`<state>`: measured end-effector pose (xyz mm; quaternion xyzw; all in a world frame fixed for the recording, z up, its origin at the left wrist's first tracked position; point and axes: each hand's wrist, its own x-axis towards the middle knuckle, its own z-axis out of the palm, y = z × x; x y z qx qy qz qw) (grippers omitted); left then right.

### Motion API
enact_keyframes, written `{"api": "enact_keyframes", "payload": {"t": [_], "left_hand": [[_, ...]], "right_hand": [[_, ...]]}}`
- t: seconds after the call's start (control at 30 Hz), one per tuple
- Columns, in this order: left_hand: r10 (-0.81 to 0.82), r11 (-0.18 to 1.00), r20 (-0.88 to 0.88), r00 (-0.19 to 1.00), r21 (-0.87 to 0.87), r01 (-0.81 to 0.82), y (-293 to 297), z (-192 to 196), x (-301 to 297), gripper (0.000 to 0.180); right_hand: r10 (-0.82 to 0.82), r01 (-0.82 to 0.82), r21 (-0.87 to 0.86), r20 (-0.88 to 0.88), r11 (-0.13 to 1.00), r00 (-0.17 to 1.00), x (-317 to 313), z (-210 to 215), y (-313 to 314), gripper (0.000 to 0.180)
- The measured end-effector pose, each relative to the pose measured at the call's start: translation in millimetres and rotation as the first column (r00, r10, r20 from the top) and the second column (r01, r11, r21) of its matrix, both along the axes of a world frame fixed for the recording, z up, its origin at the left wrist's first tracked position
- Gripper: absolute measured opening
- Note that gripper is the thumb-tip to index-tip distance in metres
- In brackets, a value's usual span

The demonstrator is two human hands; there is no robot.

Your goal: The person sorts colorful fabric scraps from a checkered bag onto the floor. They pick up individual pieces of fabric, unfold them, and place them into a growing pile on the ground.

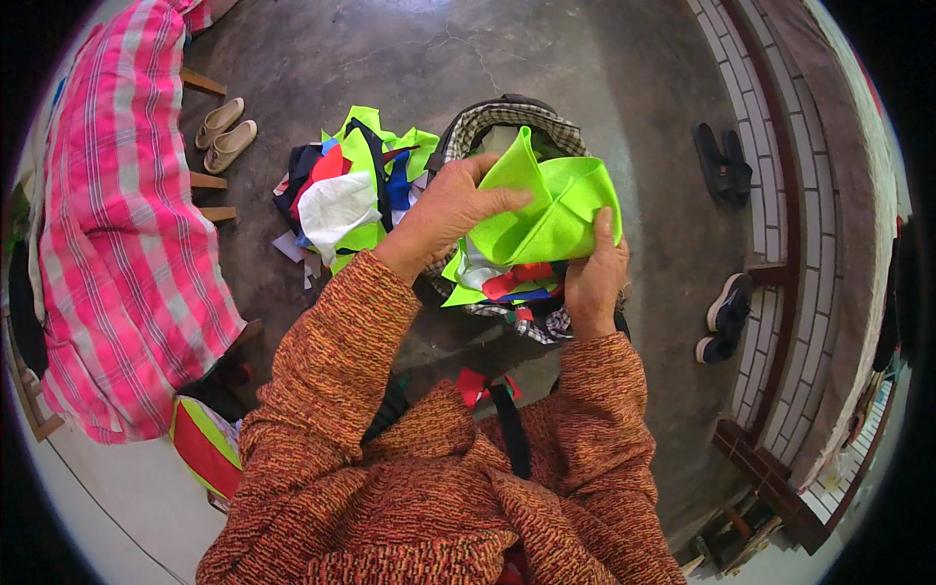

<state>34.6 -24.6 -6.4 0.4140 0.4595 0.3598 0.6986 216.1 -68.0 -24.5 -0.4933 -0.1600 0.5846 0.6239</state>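
Note:
Between my two hands is a folded piece of neon-green fabric [556, 210], held up above a checked fabric bag [478, 127]. My left hand [458, 205] pinches its left side, thumb across the front. Along the right edge, my right hand [595, 283] grips it with the thumb on top. Under the green fabric, red, blue and white scraps [522, 281] show in the bag. Left of the bag, a heap of cloth scraps lies on the floor, with a white scrap [339, 210] on top and neon-green, navy and red ones around it.
A pink plaid cloth [127, 224] covers a piece of wooden-legged furniture at left, with beige shoes [229, 146] beside it. Black slippers [721, 166] and dark shoes [726, 317] sit by the white-tiled step [770, 195] at right. Red scraps [473, 385] lie close to my lap.

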Motion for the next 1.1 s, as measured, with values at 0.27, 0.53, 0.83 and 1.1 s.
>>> {"api": "enact_keyframes", "payload": {"t": [0.27,0.53,0.83,1.1], "left_hand": [[0.292,0.956,0.151,0.944,-0.033,-0.29,5,9,-10,0.028],[0.5,0.835,0.315,0.807,0.07,-0.545,12,11,-22,0.019],[0.381,0.924,0.411,0.828,-0.15,-0.351,8,9,-17,0.027],[0.186,0.981,0.334,0.924,-0.12,-0.154,2,1,1,0.035]], "right_hand": [[-0.096,0.1,0.023,-0.119,0.995,0.988,22,-10,10,0.035],[-0.159,0.174,0.014,-0.346,0.985,0.925,36,-19,12,0.035],[-0.06,0.106,0.089,-0.409,0.99,0.91,32,-12,12,0.042],[0.141,-0.106,0.116,-0.356,0.988,0.924,20,-7,5,0.051]]}}
